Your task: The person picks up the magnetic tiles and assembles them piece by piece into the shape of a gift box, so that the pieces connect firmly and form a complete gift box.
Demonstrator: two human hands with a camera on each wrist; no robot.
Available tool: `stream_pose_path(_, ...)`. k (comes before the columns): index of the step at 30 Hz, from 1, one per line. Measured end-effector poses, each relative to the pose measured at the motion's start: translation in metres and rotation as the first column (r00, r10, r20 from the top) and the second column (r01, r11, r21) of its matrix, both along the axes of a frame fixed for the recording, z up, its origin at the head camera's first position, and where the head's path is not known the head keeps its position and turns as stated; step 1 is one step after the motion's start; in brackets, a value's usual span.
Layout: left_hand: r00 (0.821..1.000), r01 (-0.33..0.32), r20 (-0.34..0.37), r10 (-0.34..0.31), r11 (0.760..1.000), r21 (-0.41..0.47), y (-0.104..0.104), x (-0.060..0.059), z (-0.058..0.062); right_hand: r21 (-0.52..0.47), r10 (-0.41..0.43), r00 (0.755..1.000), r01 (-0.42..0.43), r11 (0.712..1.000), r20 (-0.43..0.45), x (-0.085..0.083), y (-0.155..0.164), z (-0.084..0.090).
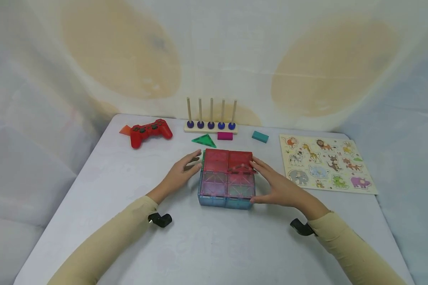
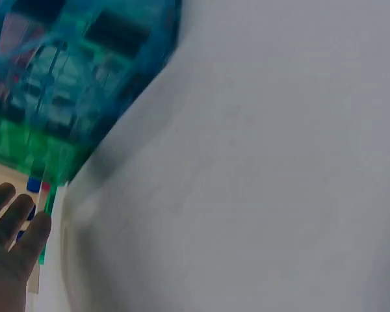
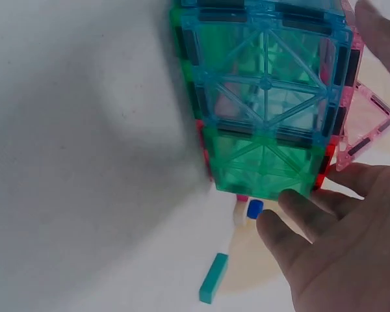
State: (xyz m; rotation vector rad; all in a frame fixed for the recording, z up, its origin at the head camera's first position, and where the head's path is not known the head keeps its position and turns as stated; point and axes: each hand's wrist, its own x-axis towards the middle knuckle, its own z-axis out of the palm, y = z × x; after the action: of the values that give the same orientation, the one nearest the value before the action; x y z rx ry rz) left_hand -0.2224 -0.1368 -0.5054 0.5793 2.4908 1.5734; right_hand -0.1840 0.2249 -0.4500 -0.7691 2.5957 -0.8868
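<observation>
hands flanked a box [image 1: 226, 180] of translucent magnetic tiles at the middle of a white table [image 1: 207, 245]. from the head view, the left hand [image 1: 180, 174] lay with fingers straight against the box's left side, near its far corner. the right hand [image 1: 276, 184] lay against the right side, fingers relaxed and spread, thumb near the front corner. neither hand gripped anything. the box looked roughly square from above, two tiles wide each way, so no long axis stood out; its sides ran square to the table edge, with a red top and blue lower wall.

only the head view showed the surroundings: a red controller [image 1: 150, 132], a peg rack [image 1: 211, 118], a green triangle [image 1: 204, 140], a pink block [image 1: 225, 136], a teal block [image 1: 260, 136] and an animal puzzle [image 1: 326, 164].

the right wrist view showed what the head view hid: blue and green side tiles, and a pink triangle [image 3: 367, 130] tilted loose at the top by the fingers [image 3: 305, 218].

the left wrist view was blurred, showing blue and green tiles and fingertips [image 2: 16, 218] at the green edge.
</observation>
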Motion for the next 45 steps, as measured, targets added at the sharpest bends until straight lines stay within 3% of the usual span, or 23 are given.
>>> stream_pose_path(4,0.991,-0.131,-0.052,0.127,0.987,-0.091,-0.008,-0.022,-0.006,-0.027,0.006,1.000,-0.006,1.000,0.004,0.001,0.000,-0.002)
stream_pose_path(8,0.974,-0.222,-0.080,0.210,0.952,-0.209,-0.013,-0.044,-0.007,-0.036,0.011,1.000,-0.010,0.999,0.011,0.002,-0.001,-0.003)
stream_pose_path(15,0.949,-0.308,-0.188,0.252,0.869,-0.387,-0.014,-0.079,-0.011,-0.057,0.023,1.000,-0.022,0.998,0.010,0.003,-0.005,-0.004)
stream_pose_path(19,0.930,-0.357,-0.253,0.267,0.822,-0.445,-0.011,-0.092,-0.012,-0.061,0.021,1.000,-0.020,0.998,0.012,0.002,-0.007,-0.005)
stream_pose_path(25,0.900,-0.428,-0.296,0.321,0.782,-0.454,-0.007,-0.096,-0.010,-0.054,0.027,0.999,-0.026,0.998,0.020,0.001,-0.011,-0.007)
stream_pose_path(33,0.895,-0.441,-0.288,0.340,0.764,-0.471,-0.005,-0.099,-0.011,-0.041,0.014,0.999,-0.012,0.999,0.030,0.002,-0.010,-0.006)
stream_pose_path(38,0.892,-0.444,-0.300,0.339,0.782,-0.437,-0.013,-0.098,-0.014,-0.029,0.003,1.000,-0.002,1.000,0.024,0.003,-0.006,-0.005)
stream_pose_path(45,0.913,-0.403,-0.240,0.329,0.815,-0.417,-0.037,-0.081,-0.016,-0.016,-0.016,0.999,0.017,1.000,0.030,0.004,0.001,-0.003)
